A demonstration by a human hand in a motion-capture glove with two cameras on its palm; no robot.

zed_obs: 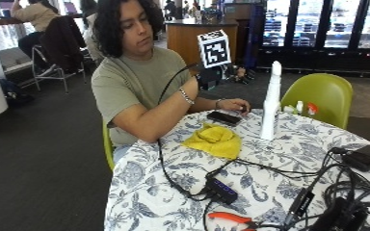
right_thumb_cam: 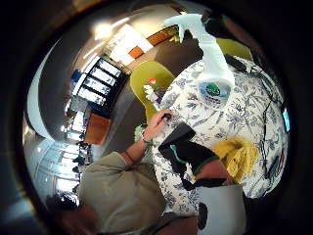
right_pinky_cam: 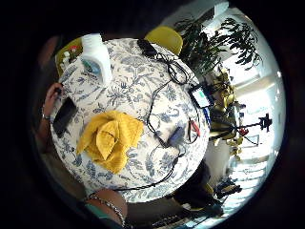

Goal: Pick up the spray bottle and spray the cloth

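A tall white spray bottle stands upright on the flower-patterned round table, its nozzle at the top. A crumpled yellow cloth lies just in front of it, nearer the person. My gloved right hand is raised well above the table, over the cloth and to the person's side of the bottle, holding nothing. The palm views look down on the bottle and the cloth. The bare left hand rests on the table beside a black phone.
Black cables and small black boxes spread over the near and right part of the table. Orange-handled pliers lie at the front edge. A yellow-green chair stands behind the bottle, with small bottles near it.
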